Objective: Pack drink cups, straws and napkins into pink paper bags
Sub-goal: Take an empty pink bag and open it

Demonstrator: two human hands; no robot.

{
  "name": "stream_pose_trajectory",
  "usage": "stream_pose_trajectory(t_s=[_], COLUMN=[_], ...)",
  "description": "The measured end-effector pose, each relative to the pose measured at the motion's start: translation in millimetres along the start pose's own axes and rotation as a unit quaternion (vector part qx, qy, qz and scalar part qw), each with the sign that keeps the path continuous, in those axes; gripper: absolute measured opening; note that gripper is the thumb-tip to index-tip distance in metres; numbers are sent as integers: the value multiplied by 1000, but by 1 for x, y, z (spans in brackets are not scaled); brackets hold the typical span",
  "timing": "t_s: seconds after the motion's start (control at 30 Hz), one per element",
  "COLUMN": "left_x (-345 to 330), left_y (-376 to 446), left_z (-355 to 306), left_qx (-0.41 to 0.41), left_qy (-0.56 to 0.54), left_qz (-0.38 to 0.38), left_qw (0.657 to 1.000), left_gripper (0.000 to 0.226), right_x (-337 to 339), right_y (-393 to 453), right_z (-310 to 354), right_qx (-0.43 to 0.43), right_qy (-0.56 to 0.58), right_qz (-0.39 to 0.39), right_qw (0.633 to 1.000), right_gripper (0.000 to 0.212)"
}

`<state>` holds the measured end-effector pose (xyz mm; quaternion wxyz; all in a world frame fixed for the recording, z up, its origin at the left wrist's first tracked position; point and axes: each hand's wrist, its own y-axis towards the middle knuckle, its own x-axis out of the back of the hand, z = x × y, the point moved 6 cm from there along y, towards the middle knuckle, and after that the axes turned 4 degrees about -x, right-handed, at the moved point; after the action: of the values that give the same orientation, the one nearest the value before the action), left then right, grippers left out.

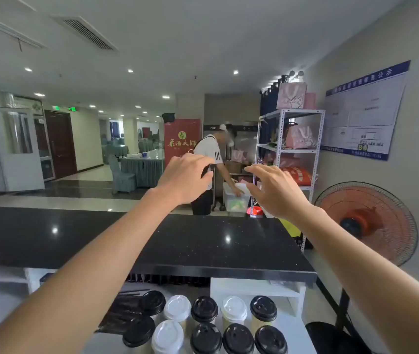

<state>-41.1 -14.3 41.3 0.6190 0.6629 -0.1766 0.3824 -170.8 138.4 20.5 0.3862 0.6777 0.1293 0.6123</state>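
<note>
Below, lidded drink cups point(204, 325) were ranked in two rows on the white shelf point(292, 325), presumably staged for packing; above the black counter point(126, 238) the left hand point(185, 178) was curled, seemingly round something dark, and the right hand point(276, 191) was spread empty.

Two bare forearms, left hand point(185, 178) and right hand point(276, 191) without gloves, rings, watch or bracelets, no sleeves in view, short plain fingernails
</note>
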Motion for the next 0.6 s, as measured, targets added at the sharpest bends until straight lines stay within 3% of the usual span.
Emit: stream_pose_trajectory(t_s=[0.33, 0.4, 0.6], left_x=[-16, -20, -21], left_y=[-20, -33, -89], left_z=[25, 35, 82], left_qx=[37, 47, 101], left_qy=[9, 7, 22], left_qz=[40, 49, 101], left_qw=[999, 998, 989], left_gripper=[41, 41, 43], right_x=[-38, -53, -103], right_y=[8, 9, 11], right_z=[10, 23, 85], right_qx=[-3, 5, 39], right_qy=[20, 28, 50], right_qz=[55, 69, 120], right_qw=[998, 997, 991], right_gripper=[41, 35, 48])
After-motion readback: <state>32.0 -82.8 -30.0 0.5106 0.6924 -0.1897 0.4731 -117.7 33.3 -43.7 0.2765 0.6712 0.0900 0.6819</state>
